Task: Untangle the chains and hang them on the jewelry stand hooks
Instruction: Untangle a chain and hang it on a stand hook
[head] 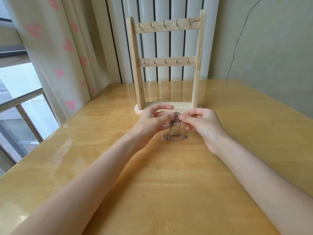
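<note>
Both hands, left hand (pixel 153 118) and right hand (pixel 201 122), pinching the tangled chains (pixel 175 121) before the stand (pixel 165 65).

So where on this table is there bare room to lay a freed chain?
Bare tabletop lies between the left hand and the window-side edge, and more right of the right hand. The near stretch between the forearms is also bare. It is crowded between the hands, where the tangled chains trail down before the jewelry stand.

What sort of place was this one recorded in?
Probably a room in a home: a glossy wooden table beside a window, cream curtains with pink hearts, and a white ribbed radiator behind.
</note>
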A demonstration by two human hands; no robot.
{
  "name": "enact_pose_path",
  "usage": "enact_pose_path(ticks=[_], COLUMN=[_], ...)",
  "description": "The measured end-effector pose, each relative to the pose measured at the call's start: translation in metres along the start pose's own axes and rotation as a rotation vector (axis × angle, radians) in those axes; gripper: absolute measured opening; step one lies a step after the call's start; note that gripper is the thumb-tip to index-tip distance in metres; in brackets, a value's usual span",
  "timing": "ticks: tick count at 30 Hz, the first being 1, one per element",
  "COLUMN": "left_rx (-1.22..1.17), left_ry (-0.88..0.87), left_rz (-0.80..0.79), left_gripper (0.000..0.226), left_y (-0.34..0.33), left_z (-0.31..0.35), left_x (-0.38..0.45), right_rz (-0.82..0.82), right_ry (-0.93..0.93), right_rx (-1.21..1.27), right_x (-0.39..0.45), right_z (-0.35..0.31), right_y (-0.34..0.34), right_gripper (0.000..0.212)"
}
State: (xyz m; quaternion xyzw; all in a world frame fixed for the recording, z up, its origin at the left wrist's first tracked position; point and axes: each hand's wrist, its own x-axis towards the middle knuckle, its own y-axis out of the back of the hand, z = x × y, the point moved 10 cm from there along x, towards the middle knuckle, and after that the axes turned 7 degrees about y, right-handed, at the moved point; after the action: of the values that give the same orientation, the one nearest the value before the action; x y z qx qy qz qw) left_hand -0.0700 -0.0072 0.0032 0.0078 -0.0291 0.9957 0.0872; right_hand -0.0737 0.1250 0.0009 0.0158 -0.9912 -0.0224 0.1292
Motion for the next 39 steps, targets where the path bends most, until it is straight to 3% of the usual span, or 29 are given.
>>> enact_pose_path(ticks=[9,12,15,18,21,25,27,31,33,37,39], left_rx=[0.173,0.045,0.131,0.247,0.191,0.182,0.224,0.178,0.076,-0.119,-0.199], left_ry=[-0.025,-0.029,-0.075,-0.127,-0.057,0.080,0.091,0.061,0.080,0.138,0.170], left_rz=[0.018,0.042,0.053,0.036,-0.017,-0.093,-0.118,-0.119,-0.106,-0.045,-0.028], left_gripper=[0.012,0.010,0.007,0.007,0.019,0.013,0.005,0.014,0.017,0.016,0.014], left_y=[-0.003,0.005,0.007,0.000,-0.001,-0.002,-0.006,-0.008,-0.006,0.007,0.010], left_z=[0.002,0.005,0.011,0.018,0.014,-0.003,-0.005,0.000,0.000,-0.003,-0.006], left_x=[-0.003,-0.001,-0.003,-0.005,-0.005,-0.003,-0.004,-0.004,-0.003,0.001,0.002], right_rz=[-0.067,-0.160,-0.222,-0.202,-0.149,-0.068,-0.089,-0.180,-0.188,-0.207,-0.235], right_ry=[-0.011,-0.018,0.017,0.042,0.035,-0.039,-0.093,-0.134,-0.105,-0.004,0.011], right_rx=[0.355,0.195,-0.038,-0.069,-0.065,0.147,0.314,0.510,0.467,0.075,-0.005], right_x=[0.000,-0.002,-0.006,-0.006,-0.003,0.001,0.002,-0.001,0.000,-0.003,-0.006], right_z=[-0.010,-0.007,-0.004,-0.008,-0.007,0.001,0.003,0.000,-0.002,-0.004,-0.005], right_y=[-0.007,-0.013,-0.020,-0.019,-0.011,-0.002,-0.007,-0.020,-0.020,-0.019,-0.025], right_gripper=[0.018,0.004,0.013,0.015,0.007,0.009,0.013,0.012,0.010,0.008,0.007])
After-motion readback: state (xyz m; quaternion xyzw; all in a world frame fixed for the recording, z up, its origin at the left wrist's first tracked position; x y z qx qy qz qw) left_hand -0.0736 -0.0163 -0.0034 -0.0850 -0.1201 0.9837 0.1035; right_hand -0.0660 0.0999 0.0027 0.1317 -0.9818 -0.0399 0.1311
